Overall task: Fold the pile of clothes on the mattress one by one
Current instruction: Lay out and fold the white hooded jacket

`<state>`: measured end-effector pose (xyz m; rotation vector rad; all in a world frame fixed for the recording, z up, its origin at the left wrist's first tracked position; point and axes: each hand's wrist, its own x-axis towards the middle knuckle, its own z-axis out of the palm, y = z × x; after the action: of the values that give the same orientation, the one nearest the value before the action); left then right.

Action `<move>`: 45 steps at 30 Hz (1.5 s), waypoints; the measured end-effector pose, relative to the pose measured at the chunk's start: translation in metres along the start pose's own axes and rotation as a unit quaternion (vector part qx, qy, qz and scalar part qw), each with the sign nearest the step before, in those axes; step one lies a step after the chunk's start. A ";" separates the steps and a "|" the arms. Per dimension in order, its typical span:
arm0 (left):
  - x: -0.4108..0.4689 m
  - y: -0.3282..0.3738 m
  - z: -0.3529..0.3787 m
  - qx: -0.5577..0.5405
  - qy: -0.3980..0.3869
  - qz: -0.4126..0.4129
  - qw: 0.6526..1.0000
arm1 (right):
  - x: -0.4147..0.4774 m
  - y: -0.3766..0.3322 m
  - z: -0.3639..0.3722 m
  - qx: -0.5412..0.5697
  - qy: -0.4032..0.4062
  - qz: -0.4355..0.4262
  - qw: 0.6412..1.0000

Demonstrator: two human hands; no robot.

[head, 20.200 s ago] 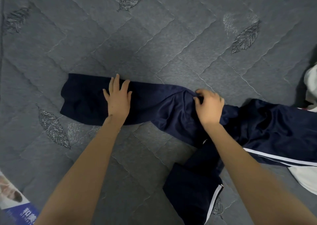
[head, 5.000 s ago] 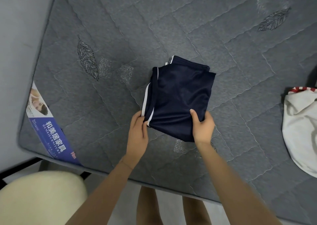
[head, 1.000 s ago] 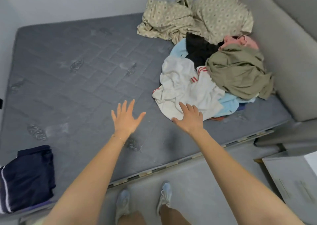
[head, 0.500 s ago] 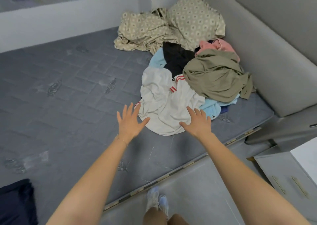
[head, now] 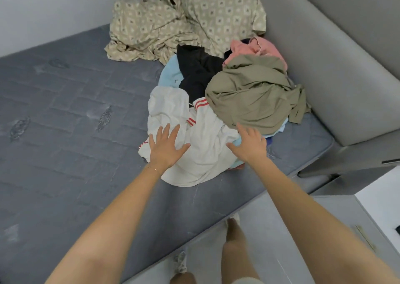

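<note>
White red-striped cloth shirt (head: 205,151) lies near the front edge of the grey quilted mattress (head: 65,136); left hand (head: 165,149) and right hand (head: 249,145) spread wide above it.

Likely a bedroom — mattress (head: 65,132), padded headboard (head: 346,78), bedding (head: 173,19).

A: Room bkgd?
B: Pale wall (head: 54,13) far left. Grey padded headboard (head: 346,56) runs along the right side, far to near.
A: Floor, other furn.?
B: Light grey floor (head: 205,262) at the near edge. Cabinet (head: 381,197) near right: white top, grey front w/ slim handle. Light's soft, even.
</note>
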<state>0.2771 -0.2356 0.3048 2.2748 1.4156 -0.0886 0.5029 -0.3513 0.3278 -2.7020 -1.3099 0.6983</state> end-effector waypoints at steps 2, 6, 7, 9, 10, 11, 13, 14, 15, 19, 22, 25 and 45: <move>0.026 0.015 0.009 0.006 -0.007 -0.017 1.000 | 0.035 0.015 -0.005 -0.003 -0.014 -0.011 1.000; 0.069 0.047 0.029 -0.023 -0.032 -0.076 0.996 | 0.097 0.034 -0.010 -0.026 -0.045 -0.044 0.998; 0.078 0.053 0.034 -0.027 -0.039 -0.092 0.995 | 0.110 0.036 -0.010 -0.034 -0.053 -0.058 0.996; 0.093 0.060 0.044 -0.042 -0.045 -0.129 0.990 | 0.134 0.033 -0.006 -0.056 -0.073 -0.094 0.991; 0.100 0.063 0.048 -0.054 -0.047 -0.149 0.986 | 0.144 0.030 -0.003 -0.062 -0.079 -0.111 0.989; 0.106 0.064 0.052 -0.070 -0.048 -0.168 0.982 | 0.153 0.026 0.000 -0.061 -0.086 -0.127 0.986; 0.117 0.061 0.059 -0.111 -0.041 -0.209 0.971 | 0.168 0.014 0.010 -0.054 -0.105 -0.157 0.981; 0.121 0.057 0.063 -0.125 -0.034 -0.226 0.965 | 0.174 0.007 0.017 -0.052 -0.115 -0.170 0.977; 0.125 0.052 0.067 -0.136 -0.027 -0.240 0.961 | 0.180 0.001 0.025 -0.052 -0.123 -0.184 0.974; 0.150 0.023 0.091 -0.189 -0.002 -0.284 0.940 | 0.209 -0.026 0.062 -0.061 -0.123 -0.237 0.962; 0.179 0.012 0.115 -0.230 0.040 -0.309 0.922 | 0.236 -0.039 0.088 -0.067 -0.120 -0.251 0.958; 0.213 0.018 0.133 -0.324 0.085 -0.354 0.873 | 0.259 -0.039 0.105 -0.055 -0.116 -0.235 0.964; 0.100 0.006 0.040 -0.324 0.199 -0.174 0.908 | 0.211 -0.134 0.048 -0.089 -0.184 -0.459 0.865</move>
<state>0.3365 -0.1711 0.2426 1.5232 1.7135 0.6736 0.4985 -0.1126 0.2392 -1.6734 -2.5416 0.9772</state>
